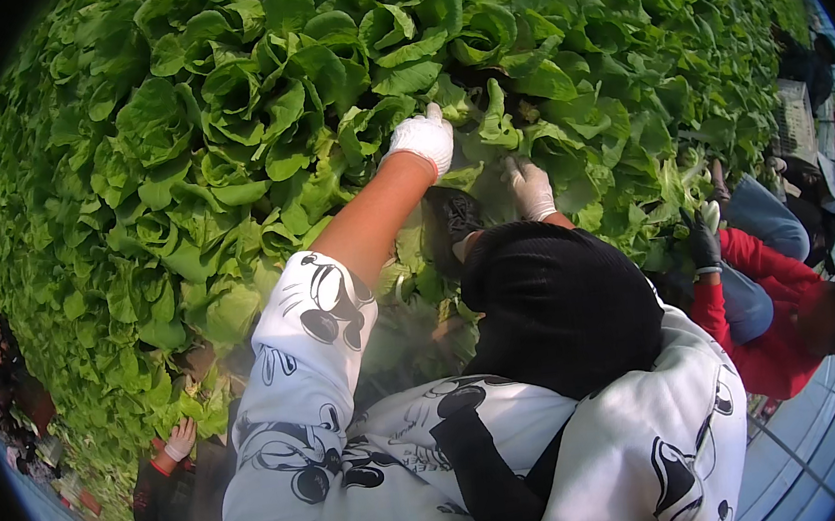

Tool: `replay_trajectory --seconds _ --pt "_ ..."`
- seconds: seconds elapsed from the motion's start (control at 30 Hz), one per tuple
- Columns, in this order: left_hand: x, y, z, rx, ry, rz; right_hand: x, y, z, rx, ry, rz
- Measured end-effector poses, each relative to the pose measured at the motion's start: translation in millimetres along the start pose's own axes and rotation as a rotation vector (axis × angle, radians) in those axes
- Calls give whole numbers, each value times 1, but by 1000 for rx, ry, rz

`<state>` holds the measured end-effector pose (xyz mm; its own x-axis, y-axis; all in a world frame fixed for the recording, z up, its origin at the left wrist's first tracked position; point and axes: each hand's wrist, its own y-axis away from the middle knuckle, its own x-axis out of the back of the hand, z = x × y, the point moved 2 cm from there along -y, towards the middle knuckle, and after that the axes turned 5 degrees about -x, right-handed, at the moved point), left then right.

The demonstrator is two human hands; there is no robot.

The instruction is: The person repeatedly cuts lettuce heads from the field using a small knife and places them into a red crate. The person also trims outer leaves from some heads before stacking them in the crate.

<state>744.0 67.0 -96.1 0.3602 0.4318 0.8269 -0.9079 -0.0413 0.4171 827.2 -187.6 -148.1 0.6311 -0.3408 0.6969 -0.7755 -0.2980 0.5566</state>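
My left hand (421,142), in a white knit glove with an orange cuff, reaches among leafy lettuce-like plants (405,51). Its fingers curl downward beside a pale green leaf (453,102), and the fingertips are mostly out of sight. My right hand (532,188), also in a white glove, is low beside my black-clad knee (562,277). Its fingers point toward the base of a plant with a curled leaf (497,121). What either hand grips, if anything, is hidden. Between and below my hands is my dark shoe (460,211).
Dense green plants spread ahead and to both sides. On the right a person in a red top (761,303) crouches, wearing dark gloves. At lower left another person's gloved hand (181,439) touches leaves. A pale crate (794,120) stands far right. Loose leaves (410,261) lie near my feet.
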Motion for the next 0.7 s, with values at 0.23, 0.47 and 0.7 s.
replay_trajectory --seconds 0.23,0.47,0.7 --pt "-19 29 -11 -19 54 -90 -10 -44 43 291 550 57" --pt "-17 31 -8 -14 50 -60 -11 -75 11 283 421 5" --pt "-8 35 -2 -25 103 25 -30 -108 -5 347 339 117"
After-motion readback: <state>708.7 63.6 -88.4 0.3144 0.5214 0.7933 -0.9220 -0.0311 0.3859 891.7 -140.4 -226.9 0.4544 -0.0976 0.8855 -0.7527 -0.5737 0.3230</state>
